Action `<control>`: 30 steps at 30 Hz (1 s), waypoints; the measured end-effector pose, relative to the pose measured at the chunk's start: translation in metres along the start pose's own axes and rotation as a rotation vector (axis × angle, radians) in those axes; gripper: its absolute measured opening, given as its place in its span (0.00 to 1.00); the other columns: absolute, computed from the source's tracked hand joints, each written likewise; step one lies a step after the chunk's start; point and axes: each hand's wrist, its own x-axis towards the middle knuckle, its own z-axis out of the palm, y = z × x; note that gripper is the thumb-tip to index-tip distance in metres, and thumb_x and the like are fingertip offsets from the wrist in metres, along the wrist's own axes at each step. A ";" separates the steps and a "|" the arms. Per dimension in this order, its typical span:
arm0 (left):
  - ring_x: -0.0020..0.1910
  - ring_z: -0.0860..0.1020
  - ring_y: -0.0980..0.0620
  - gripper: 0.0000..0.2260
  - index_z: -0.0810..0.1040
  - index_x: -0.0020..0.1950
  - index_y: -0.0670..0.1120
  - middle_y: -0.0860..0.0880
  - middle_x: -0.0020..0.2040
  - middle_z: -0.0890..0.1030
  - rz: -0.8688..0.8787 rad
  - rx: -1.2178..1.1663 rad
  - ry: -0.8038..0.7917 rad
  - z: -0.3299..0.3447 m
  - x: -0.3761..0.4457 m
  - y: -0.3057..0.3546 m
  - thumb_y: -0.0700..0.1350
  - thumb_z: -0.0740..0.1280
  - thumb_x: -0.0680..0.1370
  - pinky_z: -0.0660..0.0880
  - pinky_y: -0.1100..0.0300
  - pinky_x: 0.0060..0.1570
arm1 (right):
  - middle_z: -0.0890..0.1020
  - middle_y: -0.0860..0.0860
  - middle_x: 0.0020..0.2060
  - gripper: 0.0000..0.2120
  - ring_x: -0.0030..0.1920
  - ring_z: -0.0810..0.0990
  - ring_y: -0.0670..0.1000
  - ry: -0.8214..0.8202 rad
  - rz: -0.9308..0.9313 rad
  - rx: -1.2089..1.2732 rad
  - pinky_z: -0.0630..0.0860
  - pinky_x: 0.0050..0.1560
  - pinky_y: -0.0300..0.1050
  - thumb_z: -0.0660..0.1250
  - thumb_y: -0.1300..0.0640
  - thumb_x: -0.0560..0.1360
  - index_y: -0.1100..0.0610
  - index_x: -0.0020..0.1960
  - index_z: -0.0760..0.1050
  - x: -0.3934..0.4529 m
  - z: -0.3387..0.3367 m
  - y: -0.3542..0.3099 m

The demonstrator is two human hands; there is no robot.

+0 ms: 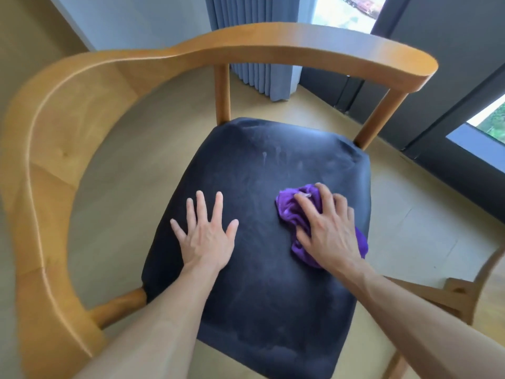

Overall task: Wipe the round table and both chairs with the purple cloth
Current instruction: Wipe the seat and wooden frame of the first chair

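Purple cloth (293,214) lies bunched on the right half of the dark padded seat (259,283) of a wooden armchair (54,187), close to the seat's right edge. The right hand (326,228) lies on top of the cloth and presses it to the seat, the fingers spread and bent a little over the folds; part of the fabric sticks out past the fingertips toward the chair's back and another part shows behind the wrist. Whether the fingers truly pinch the cloth or only bear down on it is hard to tell from this angle.

The left hand (206,236) lies flat on the bare seat to the left of the cloth, palm down, fingers straight and fanned apart, holding nothing. The two hands are well apart, with a strip of seat between them.

Pale smears and streaks show on the seat's upholstery toward the back. The chair's curved wooden backrest and armrest wrap round from the left to the far side on round posts. Beyond it hangs a blue-grey curtain (254,50) beside a dark-framed window (437,77), over a light tan floor (410,214). At the lower right, another piece of wooden furniture (459,294) shows, blurred.
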 end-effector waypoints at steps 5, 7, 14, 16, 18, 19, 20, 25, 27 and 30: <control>0.81 0.37 0.46 0.32 0.36 0.80 0.61 0.50 0.82 0.36 0.005 -0.023 -0.005 -0.002 0.001 -0.003 0.64 0.49 0.82 0.45 0.35 0.76 | 0.67 0.58 0.67 0.30 0.56 0.68 0.63 0.010 0.297 0.053 0.69 0.53 0.57 0.67 0.45 0.72 0.51 0.72 0.64 0.080 -0.002 -0.007; 0.81 0.37 0.47 0.31 0.37 0.80 0.61 0.50 0.82 0.37 0.008 -0.036 0.000 -0.003 0.002 -0.005 0.63 0.50 0.82 0.45 0.36 0.77 | 0.69 0.58 0.63 0.28 0.55 0.69 0.62 0.006 0.340 0.062 0.69 0.52 0.57 0.65 0.46 0.73 0.52 0.70 0.66 0.095 -0.002 -0.021; 0.81 0.39 0.49 0.31 0.39 0.80 0.62 0.52 0.82 0.39 0.001 -0.060 0.042 -0.002 0.000 -0.005 0.59 0.53 0.82 0.47 0.37 0.77 | 0.75 0.53 0.55 0.20 0.47 0.71 0.59 -0.081 -0.350 0.268 0.71 0.44 0.53 0.63 0.48 0.69 0.51 0.59 0.74 0.047 -0.004 -0.080; 0.81 0.40 0.49 0.31 0.39 0.80 0.62 0.52 0.82 0.40 0.002 -0.040 0.058 -0.001 -0.001 -0.006 0.60 0.52 0.82 0.48 0.38 0.77 | 0.75 0.53 0.57 0.20 0.49 0.71 0.60 -0.080 -0.482 0.204 0.71 0.43 0.52 0.64 0.49 0.68 0.49 0.59 0.75 0.066 -0.006 -0.060; 0.81 0.40 0.49 0.31 0.39 0.80 0.62 0.52 0.82 0.40 -0.003 -0.045 0.067 0.000 -0.001 -0.007 0.61 0.52 0.82 0.48 0.38 0.78 | 0.75 0.55 0.58 0.20 0.51 0.72 0.61 -0.037 -0.388 0.095 0.72 0.44 0.53 0.65 0.50 0.67 0.49 0.59 0.76 0.108 -0.006 -0.023; 0.81 0.40 0.49 0.31 0.39 0.80 0.62 0.52 0.82 0.40 -0.004 -0.050 0.069 0.001 -0.001 -0.007 0.61 0.52 0.82 0.48 0.38 0.78 | 0.74 0.56 0.60 0.21 0.52 0.72 0.62 -0.002 -0.257 0.036 0.72 0.46 0.54 0.65 0.51 0.68 0.50 0.60 0.75 0.133 -0.006 -0.003; 0.81 0.40 0.49 0.31 0.38 0.80 0.62 0.52 0.82 0.40 -0.006 -0.051 0.071 0.001 -0.001 -0.006 0.61 0.52 0.82 0.48 0.38 0.78 | 0.73 0.58 0.61 0.21 0.54 0.71 0.63 0.017 -0.092 0.009 0.72 0.48 0.54 0.66 0.51 0.69 0.51 0.62 0.74 0.157 -0.006 0.017; 0.81 0.39 0.48 0.32 0.36 0.79 0.62 0.52 0.82 0.39 -0.013 -0.037 0.062 0.001 0.000 -0.005 0.61 0.53 0.82 0.47 0.38 0.78 | 0.71 0.61 0.60 0.19 0.57 0.69 0.64 -0.031 0.202 0.034 0.69 0.49 0.56 0.65 0.53 0.73 0.54 0.63 0.70 0.204 -0.002 -0.005; 0.81 0.39 0.48 0.32 0.36 0.80 0.62 0.52 0.82 0.39 -0.012 -0.028 0.060 0.001 0.000 -0.004 0.61 0.53 0.82 0.48 0.38 0.78 | 0.71 0.61 0.60 0.20 0.57 0.69 0.64 -0.035 0.088 0.112 0.71 0.48 0.56 0.64 0.55 0.72 0.53 0.64 0.70 0.195 -0.003 -0.042; 0.81 0.40 0.49 0.31 0.38 0.80 0.62 0.52 0.82 0.39 -0.009 -0.016 0.050 -0.001 0.000 -0.004 0.62 0.51 0.81 0.48 0.38 0.78 | 0.71 0.59 0.60 0.21 0.55 0.69 0.62 -0.058 -0.113 0.238 0.75 0.47 0.54 0.63 0.52 0.72 0.53 0.64 0.70 0.163 -0.003 -0.091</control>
